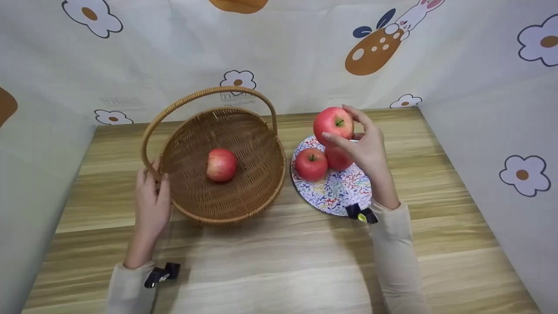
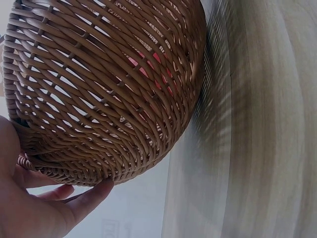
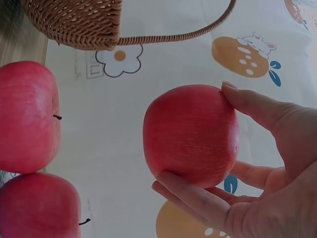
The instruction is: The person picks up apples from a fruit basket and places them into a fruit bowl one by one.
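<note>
In the head view my right hand (image 1: 368, 146) holds a red apple (image 1: 333, 125) between thumb and fingers, raised above a round patterned plate (image 1: 322, 198). Two more red apples, one at the left (image 1: 311, 164) and one partly hidden behind the hand (image 1: 338, 158), lie on that plate. To the left stands a brown wicker basket (image 1: 248, 200) with a tall arched handle and a single apple (image 1: 222, 165) inside. My left hand (image 1: 152, 200) grips the basket's left rim at the foot of the handle; the left wrist view shows its fingers against the weave (image 2: 99, 99).
Basket and plate stand side by side on a wood-grain table (image 1: 279, 270). Behind the table hangs a pale sheet (image 1: 301, 56) printed with flowers and rabbits, and similar sheets rise at both sides. The basket's handle (image 1: 209, 92) arches up over its back.
</note>
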{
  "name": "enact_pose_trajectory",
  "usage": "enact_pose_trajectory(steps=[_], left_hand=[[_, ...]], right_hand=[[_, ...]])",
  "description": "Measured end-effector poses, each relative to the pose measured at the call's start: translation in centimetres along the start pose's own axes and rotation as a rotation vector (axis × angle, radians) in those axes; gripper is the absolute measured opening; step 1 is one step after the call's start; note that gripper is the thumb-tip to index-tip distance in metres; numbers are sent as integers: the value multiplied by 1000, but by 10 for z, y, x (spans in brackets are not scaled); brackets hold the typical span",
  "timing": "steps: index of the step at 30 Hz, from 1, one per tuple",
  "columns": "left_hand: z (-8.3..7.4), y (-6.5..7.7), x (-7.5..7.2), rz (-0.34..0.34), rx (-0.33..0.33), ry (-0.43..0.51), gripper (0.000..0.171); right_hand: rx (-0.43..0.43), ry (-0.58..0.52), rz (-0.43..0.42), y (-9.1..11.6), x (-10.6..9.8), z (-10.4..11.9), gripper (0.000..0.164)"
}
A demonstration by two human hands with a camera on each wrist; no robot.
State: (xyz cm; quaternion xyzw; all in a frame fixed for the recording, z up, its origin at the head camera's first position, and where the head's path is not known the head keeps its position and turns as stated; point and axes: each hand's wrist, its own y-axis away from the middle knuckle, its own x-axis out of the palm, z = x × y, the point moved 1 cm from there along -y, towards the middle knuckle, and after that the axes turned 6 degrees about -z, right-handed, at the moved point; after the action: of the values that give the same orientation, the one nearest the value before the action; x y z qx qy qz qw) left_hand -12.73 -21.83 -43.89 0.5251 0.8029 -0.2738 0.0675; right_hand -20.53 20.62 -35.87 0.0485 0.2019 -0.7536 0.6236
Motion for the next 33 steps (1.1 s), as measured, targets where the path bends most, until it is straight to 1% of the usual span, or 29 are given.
enact_pose_trajectory(steps=[5, 13, 20, 27, 33], left_hand=[[1, 0, 1, -15, 15, 29, 51], [2, 0, 1, -17, 4, 34, 50], [1, 0, 1, -20, 9, 37, 51], [0, 1, 1, -20, 5, -17, 50], [0, 1, 0, -14, 5, -18, 50]], right_hand=[[50, -15, -4, -2, -6, -2, 73], [64, 35, -25, -6, -12, -6, 76], [73, 71, -68, -10, -16, -11, 76], [64, 75, -104, -15, -20, -19, 74], [75, 69, -120, -18, -23, -24, 73]])
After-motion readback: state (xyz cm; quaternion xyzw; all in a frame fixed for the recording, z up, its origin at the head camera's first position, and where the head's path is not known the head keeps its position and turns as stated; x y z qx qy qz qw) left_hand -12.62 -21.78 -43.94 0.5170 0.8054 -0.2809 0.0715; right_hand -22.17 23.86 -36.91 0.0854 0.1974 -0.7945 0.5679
